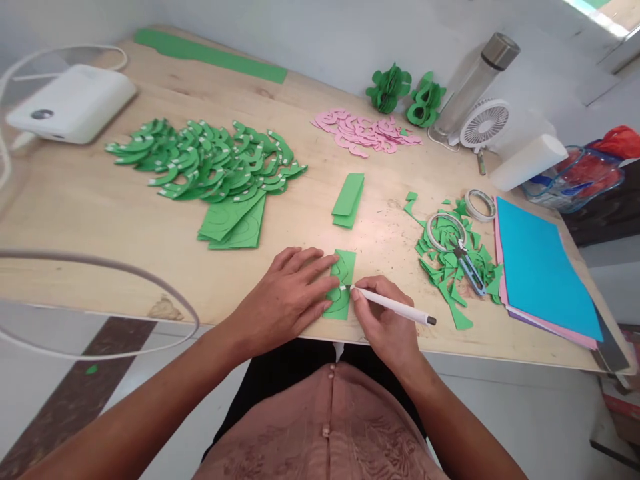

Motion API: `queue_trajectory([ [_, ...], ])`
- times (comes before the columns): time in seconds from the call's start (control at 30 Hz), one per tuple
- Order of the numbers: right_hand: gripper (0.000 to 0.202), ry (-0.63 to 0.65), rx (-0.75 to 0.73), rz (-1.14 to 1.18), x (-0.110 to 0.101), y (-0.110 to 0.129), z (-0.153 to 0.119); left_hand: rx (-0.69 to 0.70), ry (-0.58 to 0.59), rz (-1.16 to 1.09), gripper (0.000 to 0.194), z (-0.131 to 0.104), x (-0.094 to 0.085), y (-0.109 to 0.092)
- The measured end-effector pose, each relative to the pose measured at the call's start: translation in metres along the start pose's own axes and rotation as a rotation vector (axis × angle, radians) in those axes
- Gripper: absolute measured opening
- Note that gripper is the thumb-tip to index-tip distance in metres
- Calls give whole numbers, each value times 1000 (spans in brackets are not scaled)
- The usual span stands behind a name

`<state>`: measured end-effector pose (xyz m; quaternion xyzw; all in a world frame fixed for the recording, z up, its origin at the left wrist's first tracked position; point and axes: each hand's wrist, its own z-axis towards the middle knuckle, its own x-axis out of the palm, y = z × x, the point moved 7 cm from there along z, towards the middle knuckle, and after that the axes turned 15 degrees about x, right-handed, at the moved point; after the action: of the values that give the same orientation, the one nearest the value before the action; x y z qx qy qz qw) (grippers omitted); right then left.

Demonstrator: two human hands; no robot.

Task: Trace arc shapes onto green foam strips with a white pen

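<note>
A small green paper strip [339, 310] with drawn curved lines lies at the table's front edge. My left hand [293, 293] rests flat with its fingers apart, the fingertips on the strip's left side. In my right hand [385, 320] is a white pen [395, 305], its tip at the strip's right edge. Beyond the strip sits a folded green paper [349, 200]. Green sheets with drawn curves [235, 223] lie to the left, partly under a pile of cut green curved pieces [215, 160].
Green scraps [453, 287] lie right, with scissors [470, 267] and tape rolls [481, 205] on or beside them. Farther right are coloured sheets [545, 267]. Pink cutouts [363, 132], a bottle [470, 80] and a fan [485, 123] stand behind. A white device [73, 103] and cable are left.
</note>
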<state>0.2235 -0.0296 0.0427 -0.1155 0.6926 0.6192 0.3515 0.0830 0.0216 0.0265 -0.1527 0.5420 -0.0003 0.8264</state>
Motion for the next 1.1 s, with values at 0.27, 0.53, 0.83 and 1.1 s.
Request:
queue_trajectory([
  [0.27, 11, -9, 4, -5, -2, -2, -5, -2, -12, 0, 24, 0, -1, 0],
  [0.53, 10, -14, 22, -4, -4, -3, -8, -3, -11, 3, 24, 0, -1, 0],
  [0.83, 8, -21, 36, 0, -5, -5, -13, -3, -11, -10, 25, -1, -1, 0],
  [1.1, 9, -33, 43, -5, -5, -4, -15, -3, -17, -13, 24, 0, -2, 0],
])
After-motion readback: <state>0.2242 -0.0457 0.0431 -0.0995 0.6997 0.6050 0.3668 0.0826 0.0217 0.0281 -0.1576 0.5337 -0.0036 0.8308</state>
